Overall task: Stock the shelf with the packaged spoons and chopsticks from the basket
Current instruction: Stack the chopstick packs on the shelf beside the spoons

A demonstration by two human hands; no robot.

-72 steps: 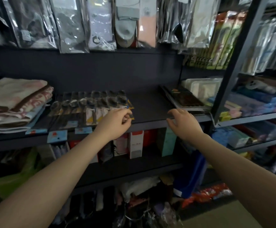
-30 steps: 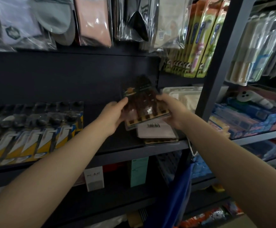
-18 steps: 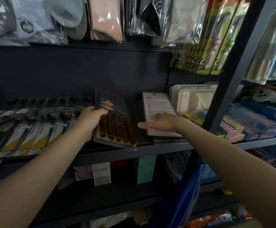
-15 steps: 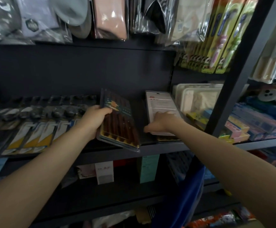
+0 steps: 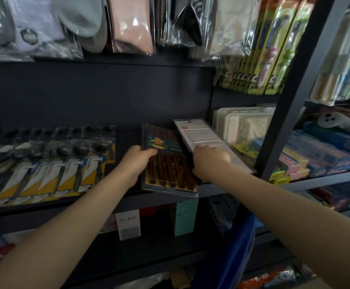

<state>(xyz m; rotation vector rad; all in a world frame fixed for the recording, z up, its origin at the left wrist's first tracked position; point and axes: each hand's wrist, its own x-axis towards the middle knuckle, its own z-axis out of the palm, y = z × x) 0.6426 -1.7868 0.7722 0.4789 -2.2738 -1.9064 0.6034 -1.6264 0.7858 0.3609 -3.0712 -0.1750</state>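
My left hand (image 5: 135,163) grips the left edge of a chopstick pack (image 5: 170,165), dark brown sticks on a card with a yellow bottom edge, lying on the dark shelf (image 5: 128,200) with its front end at the shelf lip. To its right lies a second chopstick pack (image 5: 201,135), white printed back facing up. My right hand (image 5: 208,160) rests on the near end of that pack, fingers bent over it. Left along the shelf, several packaged spoons (image 5: 51,163) on yellow and white cards lie in overlapping rows. A blue basket (image 5: 238,247) hangs below my right forearm.
White plastic trays (image 5: 240,124) sit right of the packs by the dark upright post (image 5: 284,113). Bagged socks (image 5: 128,24) and toothbrush packs (image 5: 274,49) hang above. Small boxes (image 5: 128,224) stand on the shelf below. Coloured boxes (image 5: 315,151) fill the neighbouring shelf.
A second ago both hands held the brown pack up in the air. My left hand has since brought it down onto the shelf, and my right hand moved onto the white-backed pack.
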